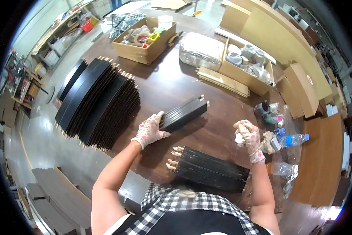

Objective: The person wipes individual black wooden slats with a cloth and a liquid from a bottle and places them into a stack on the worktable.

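Observation:
My left hand [149, 131], in a patterned white glove, grips the near end of a small stack of black slats [183, 114]. Pale dowel pegs stick out of the stack's far end, and it lies tilted across the table. My right hand [248, 137], gloved alike, is closed in the air to the right. A bit of something white and crumpled shows under its fingers, too small to name. Between my forearms, near the table's front edge, lies another block of black slats [211, 168] with pegs at its left end.
Tall piles of black slats [101, 102] fill the table's left side. At the back stand a carton of tapes and tools [138, 55], a wrapped bundle [201, 51] and a carton of jars [246, 78]. Pale wooden strips [223, 81] lie before them. Plastic bottles [293, 140] line the right edge.

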Motion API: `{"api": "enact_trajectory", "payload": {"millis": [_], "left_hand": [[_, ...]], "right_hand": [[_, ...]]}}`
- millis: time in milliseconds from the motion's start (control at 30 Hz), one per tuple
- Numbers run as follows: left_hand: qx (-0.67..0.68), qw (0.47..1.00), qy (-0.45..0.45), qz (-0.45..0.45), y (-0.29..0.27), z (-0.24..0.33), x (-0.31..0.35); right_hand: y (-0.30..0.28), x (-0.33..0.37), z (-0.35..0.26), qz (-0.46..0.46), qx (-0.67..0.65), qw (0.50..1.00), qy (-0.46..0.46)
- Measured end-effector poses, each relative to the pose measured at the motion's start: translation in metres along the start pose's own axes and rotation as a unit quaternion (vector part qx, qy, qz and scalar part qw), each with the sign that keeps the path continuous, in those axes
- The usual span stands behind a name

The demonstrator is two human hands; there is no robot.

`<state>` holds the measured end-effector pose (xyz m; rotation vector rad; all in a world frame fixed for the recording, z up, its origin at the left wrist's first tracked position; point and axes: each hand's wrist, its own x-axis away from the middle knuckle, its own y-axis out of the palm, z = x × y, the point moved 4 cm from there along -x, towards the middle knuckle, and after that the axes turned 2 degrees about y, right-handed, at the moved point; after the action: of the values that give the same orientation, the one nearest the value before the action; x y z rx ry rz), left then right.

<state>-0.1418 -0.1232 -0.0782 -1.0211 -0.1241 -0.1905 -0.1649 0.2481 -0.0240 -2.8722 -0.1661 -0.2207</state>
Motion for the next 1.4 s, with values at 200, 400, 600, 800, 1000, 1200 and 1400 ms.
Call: {"api": "enact_trajectory", "payload": {"millis": [200,400,600,800,1000,1200,1400], "left_hand": [[0.463,0.885,0.014,-0.042,-0.036,0.010,0.041],[0.458,0.882,0.053,-0.096,-0.061,0.037,0.091],[0.325,0.942,0.009,-0.077,-0.077,-0.010,0.128],[0.230,0.926,0.046,0.295,-0.161,-0.025,0.182],[-0.208,0.856,0.044,0.472,-0.158,-0.035,0.221],[-0.291,0.854,0.008,0.431,-0.131,-0.067,0.197],[-0.295,0.836,-0.009,0.462,-0.137,-0.077,0.200]], "right_hand": [[0.081,0.013,-0.055,-0.163,-0.072,0.981,0.077],[0.171,0.016,-0.058,-0.230,-0.184,0.938,0.183],[0.232,0.026,-0.045,-0.248,-0.183,0.923,0.230],[0.286,-0.003,-0.076,-0.232,-0.305,0.911,0.151],[0.355,-0.034,-0.138,-0.280,-0.270,0.912,0.126],[0.376,-0.059,-0.142,-0.379,-0.123,0.914,0.078],[0.377,-0.058,-0.152,-0.394,0.006,0.918,0.036]]}}
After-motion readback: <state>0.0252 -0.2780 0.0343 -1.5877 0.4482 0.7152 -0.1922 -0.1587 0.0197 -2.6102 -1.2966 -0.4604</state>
